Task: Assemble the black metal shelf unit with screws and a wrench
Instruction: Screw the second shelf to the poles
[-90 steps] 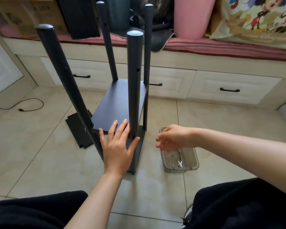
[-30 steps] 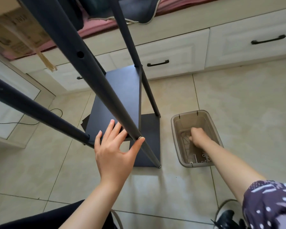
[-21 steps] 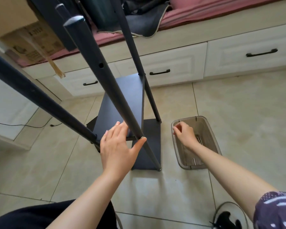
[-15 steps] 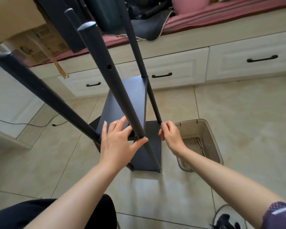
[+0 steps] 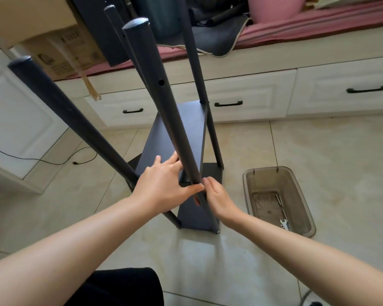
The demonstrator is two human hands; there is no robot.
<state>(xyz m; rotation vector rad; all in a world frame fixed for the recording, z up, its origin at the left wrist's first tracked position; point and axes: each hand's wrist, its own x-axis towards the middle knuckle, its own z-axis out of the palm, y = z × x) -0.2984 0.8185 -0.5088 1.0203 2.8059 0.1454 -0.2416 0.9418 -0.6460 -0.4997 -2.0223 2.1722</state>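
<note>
The black metal shelf unit (image 5: pixel 181 131) stands on the tiled floor, its four poles rising toward me around a raised shelf panel and a bottom panel. My left hand (image 5: pixel 161 186) lies flat on the raised panel's near edge, thumb pressed against the nearest pole (image 5: pixel 164 107). My right hand (image 5: pixel 219 197) is at the same pole from the right, fingertips pinched on a small silvery screw (image 5: pixel 200 184) at the joint. A small wrench (image 5: pixel 284 224) lies in the translucent grey bin (image 5: pixel 301 191) to the right.
White drawers (image 5: pixel 248 98) with black handles run along the back under a pink-cushioned bench. A cardboard box (image 5: pixel 60 51) sits at the upper left. A black cable (image 5: pixel 53 162) trails on the floor at left. Another black panel (image 5: pixel 134 161) lies behind the unit.
My right hand left the bin and came across to the near pole beside my left thumb. My left hand stayed on the shelf panel. The view rose to show the pole tops.
</note>
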